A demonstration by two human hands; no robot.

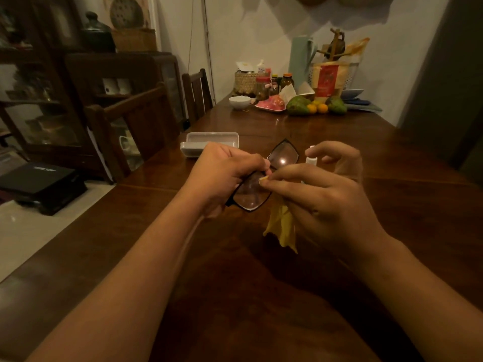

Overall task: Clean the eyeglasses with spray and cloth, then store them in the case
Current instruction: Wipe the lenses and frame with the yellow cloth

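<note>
Head camera, left side first; what's there? asks my spotter.

Me: Far left on the table (392, 205) lies the case (209, 145), looks open, just beyond my left hand (224, 173); that hand is curled round the eyeglasses (252, 192), gripping the frame at the top of the near lens.

Spotter: Which way do they run?

Me: Long axis slants from near-left to far-right; one lens close to me, the other up and away, catching a glare; my right hand (326, 194) comes in from the right, thumb and forefinger pinching the yellow cloth (283, 228) right at the inner edge of the near lens, other fingers loose and spread; the rest of the cloth hangs below my palm.

Spotter: So the wipe goes where?

Me: I'd say down-left from my fingertips, across that near lens; for stowing, the left hand is the nearer one to the case.

Spotter: Anything you can't see?

Me: Temples are behind my left hand; folded or not, can't tell; the spray bottle (311, 159) stands behind my right fingers, only its white top showing.
</note>
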